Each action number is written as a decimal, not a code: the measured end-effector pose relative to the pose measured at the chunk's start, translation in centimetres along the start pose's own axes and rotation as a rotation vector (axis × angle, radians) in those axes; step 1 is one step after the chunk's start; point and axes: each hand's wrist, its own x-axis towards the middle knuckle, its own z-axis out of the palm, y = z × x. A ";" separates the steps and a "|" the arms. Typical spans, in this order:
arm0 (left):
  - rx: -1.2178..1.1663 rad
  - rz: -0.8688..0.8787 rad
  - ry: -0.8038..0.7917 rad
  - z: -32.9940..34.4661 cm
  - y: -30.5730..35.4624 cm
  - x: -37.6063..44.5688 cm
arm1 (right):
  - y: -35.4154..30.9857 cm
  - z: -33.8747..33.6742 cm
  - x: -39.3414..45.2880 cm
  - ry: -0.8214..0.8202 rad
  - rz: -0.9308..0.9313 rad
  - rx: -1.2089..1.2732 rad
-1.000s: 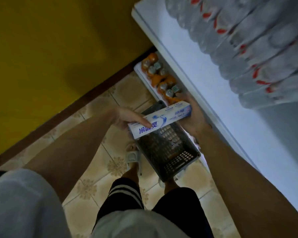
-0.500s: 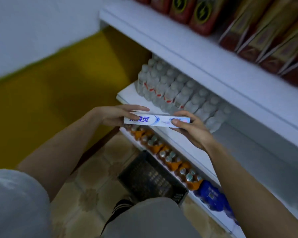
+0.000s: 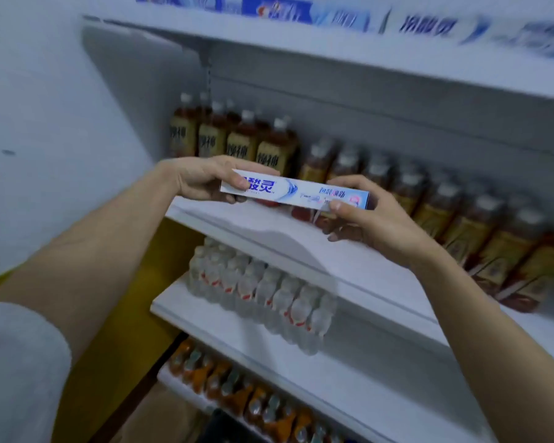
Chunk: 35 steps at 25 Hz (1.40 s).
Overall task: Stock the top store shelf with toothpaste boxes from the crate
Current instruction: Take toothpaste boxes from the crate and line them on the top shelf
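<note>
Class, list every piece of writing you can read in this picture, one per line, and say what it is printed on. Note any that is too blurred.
"酸灵": held toothpaste box; its first character is hidden by the left hand.
Small blue print by the right hand: too small to read.
Top-shelf boxes: blurred, unreadable.
Tea bottle labels: blurred, unreadable.

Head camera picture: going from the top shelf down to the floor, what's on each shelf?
Toothpaste boxes → brown tea bottles → clear water bottles → orange drink bottles. In front, left hand and right hand hold a toothpaste box.
</note>
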 end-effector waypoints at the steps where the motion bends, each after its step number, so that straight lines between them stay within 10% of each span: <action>1: 0.038 0.037 -0.011 0.2 2.5 0.5 | -2.1 -0.9 -0.1 0.045 -0.047 -0.044; 14: 0.460 0.243 -0.123 9.1 21.2 3.4 | -18.2 -11.6 -6.7 0.162 -0.279 -0.266; 23: 0.845 0.541 0.114 21.1 30.8 9.2 | -22.6 -24.1 -12.1 0.443 -0.400 -0.445; 35: 1.265 0.300 0.229 31.5 31.3 20.2 | -18.4 -35.7 -14.3 0.517 -0.092 -0.819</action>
